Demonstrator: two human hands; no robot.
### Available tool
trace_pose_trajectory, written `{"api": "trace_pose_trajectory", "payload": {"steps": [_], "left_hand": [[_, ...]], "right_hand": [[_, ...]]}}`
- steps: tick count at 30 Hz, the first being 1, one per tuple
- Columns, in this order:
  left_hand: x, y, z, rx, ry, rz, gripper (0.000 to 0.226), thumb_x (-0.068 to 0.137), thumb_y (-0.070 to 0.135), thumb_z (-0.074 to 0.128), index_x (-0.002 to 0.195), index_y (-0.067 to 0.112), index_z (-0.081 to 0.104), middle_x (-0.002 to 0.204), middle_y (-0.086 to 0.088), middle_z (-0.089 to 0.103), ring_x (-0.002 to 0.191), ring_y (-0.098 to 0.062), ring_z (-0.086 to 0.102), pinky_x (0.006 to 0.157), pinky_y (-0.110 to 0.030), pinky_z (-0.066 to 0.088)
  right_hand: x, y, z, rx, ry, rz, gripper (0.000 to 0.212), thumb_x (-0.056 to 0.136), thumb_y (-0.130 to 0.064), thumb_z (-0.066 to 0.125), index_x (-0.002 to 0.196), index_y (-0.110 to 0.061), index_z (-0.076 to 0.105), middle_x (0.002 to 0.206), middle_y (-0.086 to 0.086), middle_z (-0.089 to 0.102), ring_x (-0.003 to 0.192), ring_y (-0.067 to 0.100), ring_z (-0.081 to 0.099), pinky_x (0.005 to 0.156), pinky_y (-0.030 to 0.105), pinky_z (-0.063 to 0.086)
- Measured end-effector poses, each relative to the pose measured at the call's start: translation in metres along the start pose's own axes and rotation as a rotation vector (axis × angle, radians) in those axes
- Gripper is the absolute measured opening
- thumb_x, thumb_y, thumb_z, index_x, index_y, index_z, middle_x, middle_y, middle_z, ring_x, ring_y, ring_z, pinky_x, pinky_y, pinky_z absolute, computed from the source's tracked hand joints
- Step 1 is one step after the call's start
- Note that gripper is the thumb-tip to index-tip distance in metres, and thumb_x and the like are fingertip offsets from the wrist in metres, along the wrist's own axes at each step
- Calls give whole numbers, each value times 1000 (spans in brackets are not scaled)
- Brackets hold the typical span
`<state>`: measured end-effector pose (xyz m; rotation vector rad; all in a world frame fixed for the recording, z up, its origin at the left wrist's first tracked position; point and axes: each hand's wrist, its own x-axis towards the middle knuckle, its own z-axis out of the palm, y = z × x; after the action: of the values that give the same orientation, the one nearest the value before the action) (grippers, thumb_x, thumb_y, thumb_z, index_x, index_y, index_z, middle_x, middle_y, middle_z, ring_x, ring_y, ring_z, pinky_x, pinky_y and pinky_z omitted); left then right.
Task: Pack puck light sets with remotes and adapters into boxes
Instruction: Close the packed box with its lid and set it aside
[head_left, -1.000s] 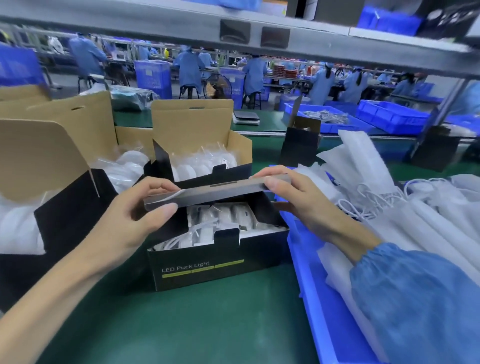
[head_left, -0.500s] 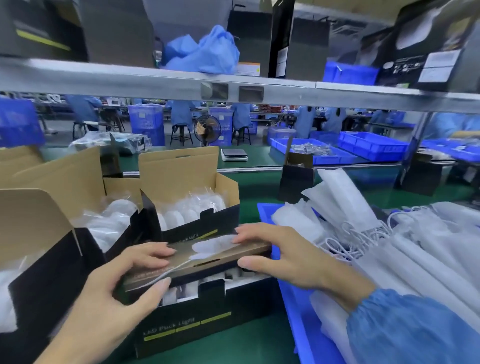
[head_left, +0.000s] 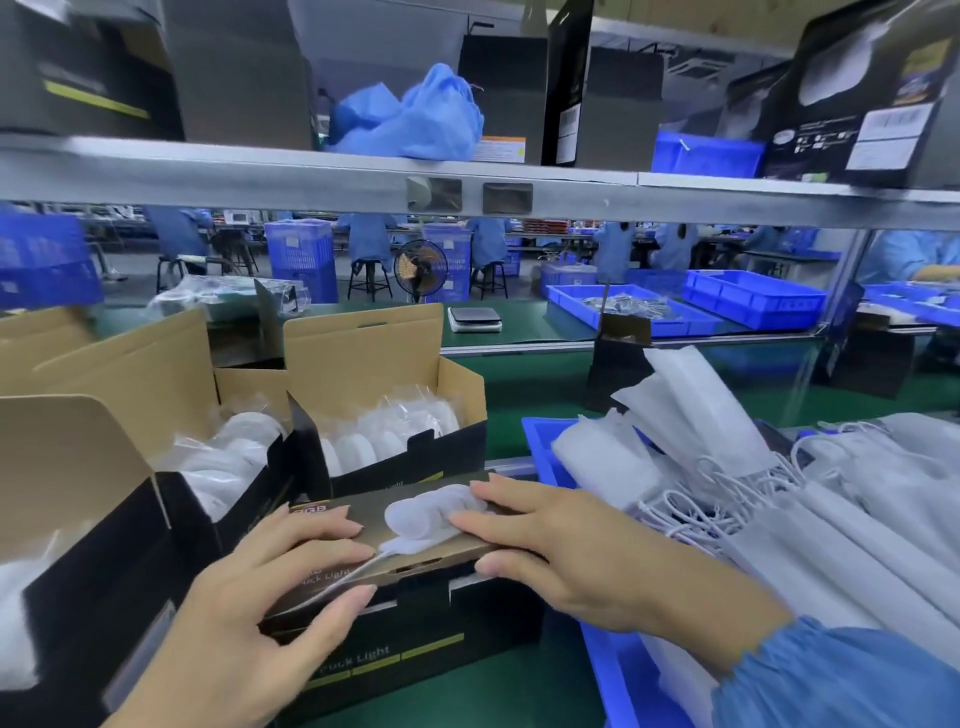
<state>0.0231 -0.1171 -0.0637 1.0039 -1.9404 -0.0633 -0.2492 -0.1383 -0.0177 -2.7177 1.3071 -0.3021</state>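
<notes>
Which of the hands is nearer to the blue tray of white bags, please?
Right. The right hand holds the right end of the box lid, beside the blue tray; the left hand holds the lid's left end, farther from the tray.

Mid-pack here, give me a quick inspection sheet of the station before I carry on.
Surface: green mat, showing between boxes and tray.
Job's things: front LED Puck Light box, lid nearly down; open boxes behind hold bagged puck lights; blue tray of white pouches.
Clutter: blue garment on shelf.
Hands: left hand and right hand both pinch the lid.
Cables: white cords tangled among the pouches.
Surroundings: scale, fan, seated workers beyond.
</notes>
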Motion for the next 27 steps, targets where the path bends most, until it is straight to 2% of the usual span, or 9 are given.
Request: {"api": "trace_pose_trajectory", "payload": {"steps": [7, 12, 13, 14, 16, 17, 21, 24, 27], "left_hand": [[-4, -5, 1, 74, -102, -35, 29, 82, 62, 61, 110, 56, 67, 121, 26, 60, 124, 3, 53, 104, -35, 40], [1, -10, -3, 164, -238, 37, 42, 97, 71, 28, 126, 57, 56, 126, 30, 61, 124, 6, 51, 110, -27, 36], [4, -10, -2, 226, -242, 108, 40, 100, 66, 30, 127, 51, 55, 125, 26, 64, 122, 2, 53, 110, -27, 32], [5, -9, 0, 257, -233, 160, 40, 100, 63, 32, 127, 45, 55, 122, 21, 66, 120, -1, 54, 109, -28, 30], [6, -10, 3, 283, -190, 217, 39, 101, 62, 33, 124, 39, 55, 118, 16, 68, 117, -4, 55, 107, -28, 28], [5, -10, 4, 290, -184, 234, 39, 101, 62, 32, 122, 39, 55, 116, 15, 69, 117, -4, 55, 108, -29, 26], [5, -14, 7, 293, -180, 231, 50, 103, 60, 26, 116, 36, 68, 114, 14, 69, 138, 15, 29, 114, -25, 21], [5, -21, 11, 328, -230, 246, 63, 105, 57, 21, 112, 27, 75, 114, 9, 69, 142, 17, 13, 115, -23, 17], [6, -28, 10, 358, -284, 252, 66, 105, 58, 17, 116, 20, 70, 120, 6, 65, 144, 15, 8, 118, -22, 10]], "right_hand": [[-2, -10, 4, -53, -89, -5, 57, 97, -59, 32, 147, -55, 4, 162, -14, -8, 145, -2, -17, 119, 25, 8], [4, -16, 1, -163, -90, -14, 58, 99, -55, 37, 150, -48, 12, 164, -3, -7, 148, 8, -12, 100, 20, -32], [2, -18, 1, -197, -65, -33, 56, 98, -55, 38, 150, -45, 20, 164, 0, 5, 150, 11, -2, 106, 25, -27], [1, -19, 1, -283, -14, -37, 54, 95, -58, 41, 147, -45, 33, 159, -1, 27, 148, 13, 17, 118, 29, -7], [0, -22, 0, -379, 15, 4, 51, 81, -70, 45, 125, -49, 60, 132, -10, 62, 126, 4, 54, 103, 17, 40], [1, -25, -1, -393, 28, 8, 51, 78, -71, 45, 121, -49, 64, 126, -12, 66, 119, 2, 58, 95, 14, 45], [-4, -22, 10, -390, 64, -50, 52, 90, -59, 45, 134, -35, 57, 140, -2, 56, 133, 12, 48, 109, 26, 37], [-8, -24, 13, -498, 142, -114, 46, 92, -53, 49, 129, -27, 61, 133, -3, 60, 124, 14, 55, 100, 32, 48], [-4, -36, 17, -448, 346, -255, 29, 100, -28, 43, 117, -20, 65, 105, -4, 62, 94, 17, 54, 85, 27, 45]]}}
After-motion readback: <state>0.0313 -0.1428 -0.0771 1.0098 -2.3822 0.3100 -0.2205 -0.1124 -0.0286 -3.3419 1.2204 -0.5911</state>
